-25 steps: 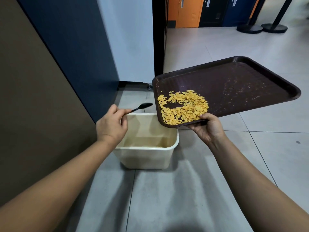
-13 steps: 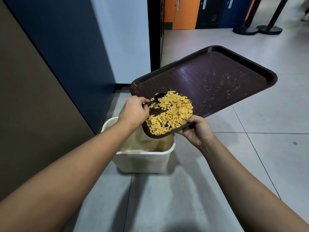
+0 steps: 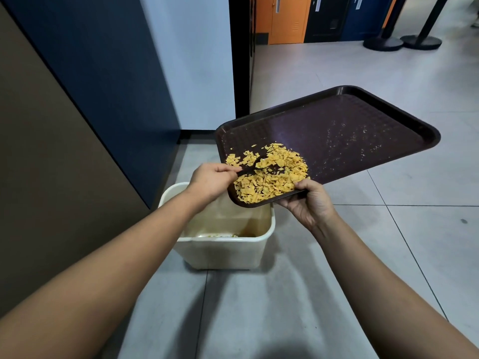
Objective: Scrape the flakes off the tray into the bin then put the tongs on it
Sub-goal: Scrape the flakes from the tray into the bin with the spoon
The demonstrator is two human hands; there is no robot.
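A dark brown tray hangs tilted over a cream bin on the floor, its near left corner lowest. Yellow flakes are heaped in that low corner. My right hand grips the tray's near edge beside the heap. My left hand holds the black tongs, whose dark tip lies in the flakes. A few flakes lie at the bottom of the bin, partly hidden by the tray and my left arm.
A brown panel and a dark blue wall stand close on the left of the bin. Grey tiled floor spreads to the right and back. Black post bases stand far off.
My left hand went from above the bin onto the tray and pushed the tongs into the flakes. The heap has spread towards the tray's left edge. The tray's low corner came over the bin.
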